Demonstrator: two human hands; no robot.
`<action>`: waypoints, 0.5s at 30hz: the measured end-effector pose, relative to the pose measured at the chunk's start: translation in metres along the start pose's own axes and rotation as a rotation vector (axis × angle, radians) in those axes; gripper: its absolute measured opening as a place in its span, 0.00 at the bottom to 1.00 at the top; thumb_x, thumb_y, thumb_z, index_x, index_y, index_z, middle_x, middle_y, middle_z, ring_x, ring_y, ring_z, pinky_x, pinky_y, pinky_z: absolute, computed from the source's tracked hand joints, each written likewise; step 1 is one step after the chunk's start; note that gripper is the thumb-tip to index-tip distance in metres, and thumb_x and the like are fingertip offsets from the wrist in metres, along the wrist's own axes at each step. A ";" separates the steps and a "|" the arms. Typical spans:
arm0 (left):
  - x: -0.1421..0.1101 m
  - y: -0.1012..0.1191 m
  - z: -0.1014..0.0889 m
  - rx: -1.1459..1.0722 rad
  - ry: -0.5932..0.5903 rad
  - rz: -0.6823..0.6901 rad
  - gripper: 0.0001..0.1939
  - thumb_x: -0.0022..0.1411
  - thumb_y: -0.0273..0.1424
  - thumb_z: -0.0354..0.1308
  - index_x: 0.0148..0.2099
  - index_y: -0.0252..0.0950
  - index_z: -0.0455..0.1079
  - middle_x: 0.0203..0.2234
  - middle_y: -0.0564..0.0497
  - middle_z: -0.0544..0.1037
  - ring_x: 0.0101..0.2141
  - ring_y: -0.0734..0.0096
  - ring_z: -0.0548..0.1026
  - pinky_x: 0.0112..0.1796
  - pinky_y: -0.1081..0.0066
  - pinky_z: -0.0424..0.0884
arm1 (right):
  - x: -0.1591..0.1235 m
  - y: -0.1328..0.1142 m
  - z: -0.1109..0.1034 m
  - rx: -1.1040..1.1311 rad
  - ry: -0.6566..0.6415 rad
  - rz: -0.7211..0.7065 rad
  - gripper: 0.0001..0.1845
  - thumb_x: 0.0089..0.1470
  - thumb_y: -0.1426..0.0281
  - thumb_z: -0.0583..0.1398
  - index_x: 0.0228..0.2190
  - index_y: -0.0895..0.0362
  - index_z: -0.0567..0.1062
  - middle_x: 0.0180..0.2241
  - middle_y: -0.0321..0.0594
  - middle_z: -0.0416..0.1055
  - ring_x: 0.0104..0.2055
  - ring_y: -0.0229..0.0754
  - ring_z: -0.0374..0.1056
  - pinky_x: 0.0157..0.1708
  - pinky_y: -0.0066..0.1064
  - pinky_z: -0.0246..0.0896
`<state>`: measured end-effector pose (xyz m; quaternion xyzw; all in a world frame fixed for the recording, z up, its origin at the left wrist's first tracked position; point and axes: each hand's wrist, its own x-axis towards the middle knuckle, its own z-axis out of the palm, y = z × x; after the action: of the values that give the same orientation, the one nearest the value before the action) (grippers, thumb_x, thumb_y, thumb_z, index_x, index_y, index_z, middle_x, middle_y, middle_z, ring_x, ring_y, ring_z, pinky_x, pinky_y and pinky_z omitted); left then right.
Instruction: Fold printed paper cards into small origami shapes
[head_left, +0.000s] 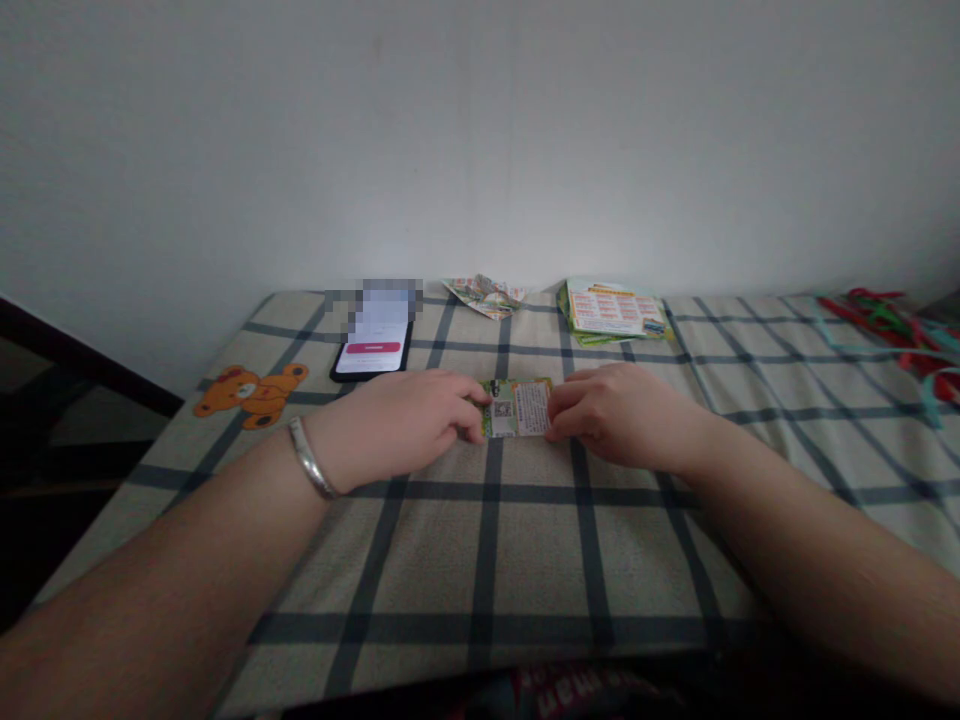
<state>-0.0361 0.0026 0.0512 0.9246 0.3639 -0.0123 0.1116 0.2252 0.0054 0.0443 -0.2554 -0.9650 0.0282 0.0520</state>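
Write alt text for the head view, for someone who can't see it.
A left hand and right hand hold a small printed card by its ends on a checked cloth. Behind it lie a lit phone, crumpled paper and a leaflet stack; a flat bear lies at left.

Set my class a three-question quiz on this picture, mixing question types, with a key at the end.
1. True or false: a silver metal bangle circles the person's left wrist.
2. What are the left hand and the right hand both touching?
A: the black-edged rectangular phone
B: the small rectangular green-and-white printed card
C: the orange bear picture
3. Fill in, as the wearer sees it: the stack of colourful printed sheets lies to the ____ of the crumpled printed paper.

Key: 1 true; 2 B; 3 right.
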 end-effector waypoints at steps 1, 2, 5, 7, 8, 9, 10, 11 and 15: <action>0.000 0.000 -0.001 0.006 -0.011 -0.003 0.19 0.59 0.21 0.49 0.40 0.46 0.79 0.53 0.54 0.73 0.52 0.64 0.71 0.54 0.61 0.66 | 0.000 0.000 0.000 0.004 -0.003 0.009 0.19 0.51 0.80 0.54 0.32 0.50 0.81 0.35 0.33 0.77 0.36 0.37 0.70 0.32 0.31 0.57; 0.000 -0.001 -0.001 0.012 -0.021 -0.005 0.20 0.59 0.21 0.49 0.40 0.46 0.79 0.54 0.54 0.73 0.53 0.64 0.71 0.54 0.61 0.66 | -0.001 0.000 -0.001 0.013 -0.010 0.019 0.19 0.52 0.80 0.54 0.32 0.50 0.81 0.36 0.33 0.77 0.36 0.37 0.70 0.33 0.31 0.58; -0.002 -0.003 -0.002 0.018 -0.044 -0.010 0.20 0.59 0.21 0.50 0.42 0.48 0.78 0.56 0.56 0.71 0.54 0.64 0.71 0.55 0.60 0.65 | -0.002 0.000 -0.004 0.044 -0.048 0.060 0.19 0.54 0.80 0.54 0.34 0.50 0.81 0.39 0.33 0.77 0.40 0.38 0.72 0.36 0.30 0.61; -0.003 -0.007 -0.002 0.011 -0.044 -0.011 0.21 0.58 0.22 0.50 0.43 0.50 0.78 0.57 0.57 0.70 0.54 0.64 0.71 0.55 0.60 0.66 | -0.002 0.000 -0.006 0.043 -0.067 0.080 0.18 0.55 0.79 0.55 0.35 0.50 0.81 0.40 0.34 0.78 0.40 0.39 0.72 0.38 0.31 0.62; -0.004 -0.008 -0.001 0.005 -0.039 -0.007 0.21 0.58 0.22 0.51 0.42 0.51 0.78 0.57 0.58 0.70 0.54 0.64 0.70 0.55 0.60 0.66 | -0.003 -0.001 -0.007 0.040 -0.069 0.086 0.17 0.55 0.79 0.55 0.34 0.50 0.82 0.40 0.34 0.78 0.40 0.39 0.73 0.38 0.31 0.62; -0.005 -0.010 -0.001 0.001 -0.036 -0.004 0.21 0.58 0.22 0.51 0.42 0.52 0.78 0.57 0.59 0.70 0.54 0.64 0.70 0.55 0.60 0.66 | -0.003 -0.001 -0.008 0.037 -0.069 0.090 0.17 0.55 0.79 0.55 0.34 0.50 0.82 0.40 0.35 0.78 0.40 0.39 0.73 0.38 0.31 0.63; -0.005 -0.011 -0.001 -0.002 -0.034 -0.001 0.21 0.58 0.22 0.51 0.42 0.52 0.78 0.57 0.59 0.71 0.55 0.64 0.70 0.55 0.60 0.66 | -0.004 -0.001 -0.009 0.036 -0.067 0.091 0.17 0.55 0.79 0.56 0.33 0.50 0.82 0.40 0.35 0.78 0.40 0.39 0.73 0.38 0.31 0.63; -0.006 -0.012 -0.001 -0.005 -0.036 0.005 0.21 0.58 0.22 0.51 0.41 0.51 0.79 0.57 0.58 0.71 0.55 0.64 0.70 0.56 0.60 0.65 | -0.004 -0.001 -0.009 0.037 -0.064 0.091 0.16 0.55 0.79 0.56 0.33 0.50 0.82 0.39 0.35 0.78 0.39 0.39 0.73 0.38 0.31 0.63; -0.005 -0.012 -0.002 -0.028 -0.043 0.040 0.21 0.57 0.20 0.51 0.41 0.47 0.80 0.56 0.55 0.72 0.55 0.65 0.70 0.57 0.61 0.64 | -0.005 0.000 -0.010 0.042 -0.056 0.096 0.16 0.56 0.78 0.56 0.33 0.50 0.82 0.38 0.34 0.78 0.39 0.39 0.73 0.39 0.32 0.64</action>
<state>-0.0484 0.0084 0.0511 0.9296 0.3432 -0.0247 0.1325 0.2303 0.0028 0.0536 -0.2993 -0.9520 0.0580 0.0287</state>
